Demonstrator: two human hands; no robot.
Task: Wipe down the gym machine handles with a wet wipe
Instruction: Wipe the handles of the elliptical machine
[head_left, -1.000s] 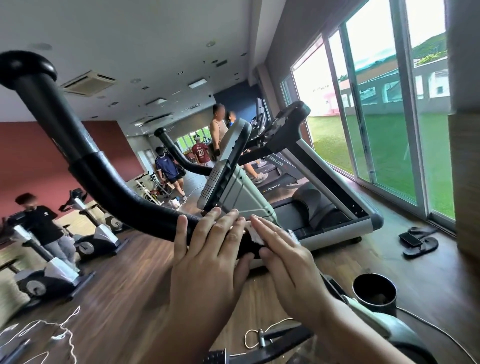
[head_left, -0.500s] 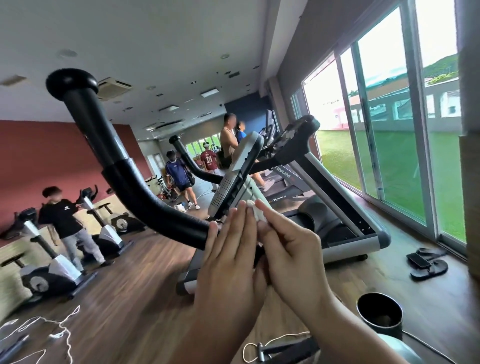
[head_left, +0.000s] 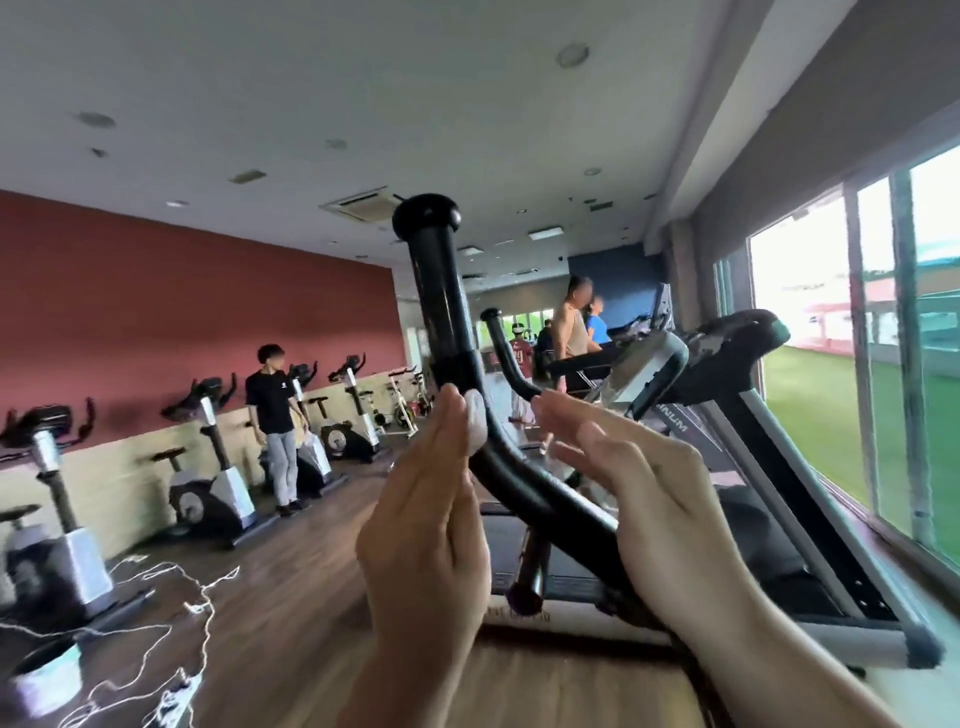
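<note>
A curved black handle (head_left: 441, 312) of the gym machine rises in front of me and ends in a round knob. My left hand (head_left: 431, 525) presses a small white wet wipe (head_left: 475, 428) against the left side of the handle's bend, fingers straight and together. My right hand (head_left: 644, 493) is on the handle's right side, fingers spread and slightly apart from the tube, holding nothing I can see. A second black handle (head_left: 506, 353) stands further back, beside the machine's tilted console (head_left: 644, 371).
A treadmill (head_left: 810, 519) runs along the windows on the right. Exercise bikes (head_left: 208, 483) line the red wall at left, with a person (head_left: 278, 415) standing among them. Other people (head_left: 569, 332) are at the back. White cords (head_left: 171, 613) lie on the wooden floor.
Both hands have slid up the handle from its lower part to the bend. The wipe has passed from between both hands to the left hand alone, and my right hand has opened. The view swung left.
</note>
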